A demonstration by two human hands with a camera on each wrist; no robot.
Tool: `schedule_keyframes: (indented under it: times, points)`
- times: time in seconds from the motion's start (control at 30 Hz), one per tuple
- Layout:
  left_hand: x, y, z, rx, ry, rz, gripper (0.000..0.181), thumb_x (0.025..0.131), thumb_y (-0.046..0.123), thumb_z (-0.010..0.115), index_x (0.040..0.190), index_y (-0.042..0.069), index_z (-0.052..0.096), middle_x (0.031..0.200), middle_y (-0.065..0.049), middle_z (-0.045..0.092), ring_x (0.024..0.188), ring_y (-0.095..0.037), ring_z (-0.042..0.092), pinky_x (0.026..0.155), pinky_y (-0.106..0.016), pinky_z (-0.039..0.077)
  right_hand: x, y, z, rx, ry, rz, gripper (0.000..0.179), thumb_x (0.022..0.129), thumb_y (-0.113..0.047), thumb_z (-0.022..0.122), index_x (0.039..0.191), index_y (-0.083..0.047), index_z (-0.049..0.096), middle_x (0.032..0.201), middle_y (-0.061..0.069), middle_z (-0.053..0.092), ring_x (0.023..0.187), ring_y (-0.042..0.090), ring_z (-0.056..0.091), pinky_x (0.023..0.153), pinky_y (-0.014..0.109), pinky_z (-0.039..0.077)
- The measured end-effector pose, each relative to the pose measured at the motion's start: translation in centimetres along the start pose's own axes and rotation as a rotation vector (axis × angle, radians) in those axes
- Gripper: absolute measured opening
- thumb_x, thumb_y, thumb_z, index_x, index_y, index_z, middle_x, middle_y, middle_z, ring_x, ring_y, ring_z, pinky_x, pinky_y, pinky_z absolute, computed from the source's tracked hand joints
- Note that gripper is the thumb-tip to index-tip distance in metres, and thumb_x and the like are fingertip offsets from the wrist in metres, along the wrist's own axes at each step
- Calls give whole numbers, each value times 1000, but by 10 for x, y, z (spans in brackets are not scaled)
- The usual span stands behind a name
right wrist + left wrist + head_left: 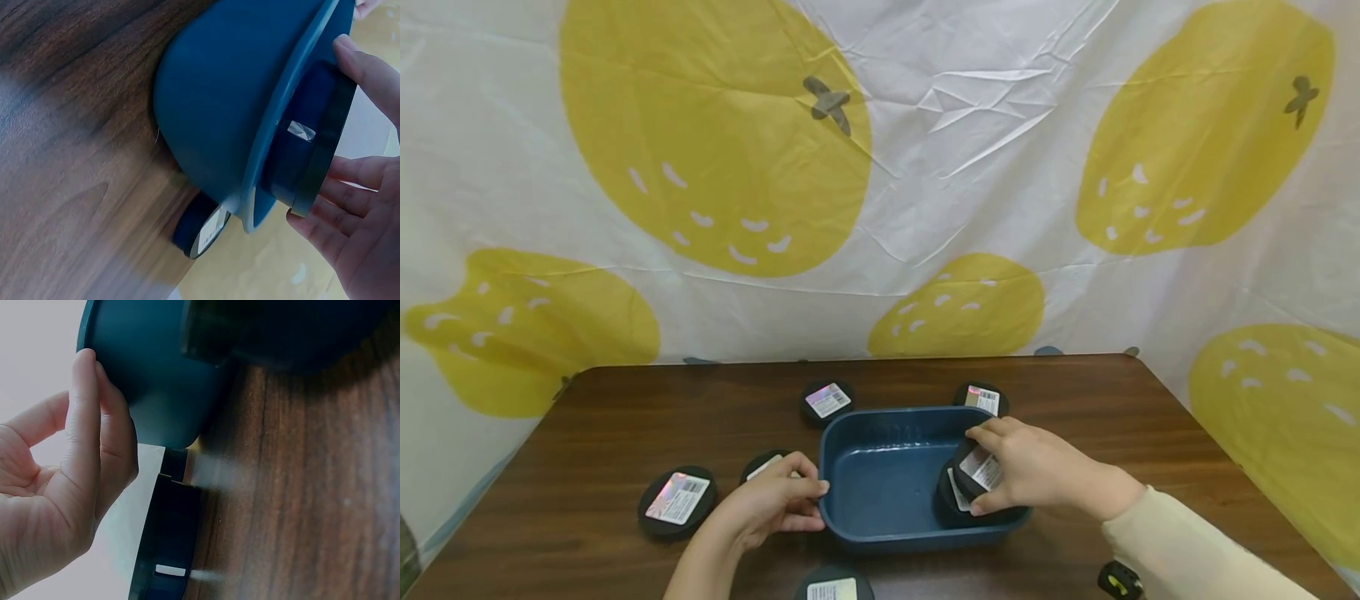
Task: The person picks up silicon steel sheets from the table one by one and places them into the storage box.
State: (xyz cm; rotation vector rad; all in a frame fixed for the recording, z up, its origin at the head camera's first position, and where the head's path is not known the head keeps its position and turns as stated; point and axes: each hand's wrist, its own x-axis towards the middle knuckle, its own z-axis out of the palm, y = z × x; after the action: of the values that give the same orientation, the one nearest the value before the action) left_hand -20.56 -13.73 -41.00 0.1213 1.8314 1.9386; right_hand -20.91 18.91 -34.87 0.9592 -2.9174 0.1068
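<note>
My left hand (775,506) pinches the left rim of a blue plastic bin (880,479). In the left wrist view, its fingertips meet the bin's edge. At the bin's right end, my right hand (1037,468) grips a round, flat black container (979,468) by its sides, thumb opposite the fingers. A white label faces up on it. Beneath it, partly covered, a second black container (950,510) lies inside the bin. The right wrist view shows the held container (303,144) tilted beside the bin's rim; whether it touches the lower one I cannot tell.
More labelled black containers lie around the bin: one at far left (677,502), one behind it (827,402), one at the back right (982,397), one in front (835,586). Another is partly behind my left hand. A lemon-print cloth (925,208) hangs behind the wooden table (700,408).
</note>
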Motion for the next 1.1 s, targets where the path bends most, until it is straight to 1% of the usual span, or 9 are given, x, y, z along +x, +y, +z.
schedule_keyframes:
  times: [0.23, 0.47, 0.73, 1.1]
  points:
    - [0, -1, 0, -7, -3, -1, 16, 86, 6, 58, 89, 5, 42, 75, -8, 50, 62, -12, 56, 62, -26, 58, 5, -3, 5, 11, -13, -12, 82, 63, -54, 77, 121, 1, 57, 115, 11, 58, 99, 22, 56, 78, 36, 53]
    - [1, -1, 2, -11, 15, -11, 15, 86, 6, 58, 90, 6, 43, 75, -8, 51, 61, -11, 56, 61, -26, 58, 7, -4, 10, 12, -20, -22, 81, 63, -53, 77, 121, 1, 57, 115, 10, 58, 102, 23, 56, 79, 37, 53]
    - [0, -1, 3, -11, 2, -10, 15, 86, 6, 57, 89, 6, 43, 74, -7, 50, 61, -11, 56, 61, -26, 58, 6, -5, 15, 11, -25, -18, 81, 63, -53, 77, 120, 0, 57, 115, 10, 58, 101, 23, 57, 78, 36, 53]
    - [-2, 1, 0, -8, 10, -9, 15, 86, 6, 57, 90, 5, 43, 73, -7, 51, 61, -12, 57, 61, -26, 58, 11, -7, 16, -6, -27, -36, 80, 63, -52, 78, 120, 1, 57, 116, 12, 58, 102, 24, 56, 81, 37, 53]
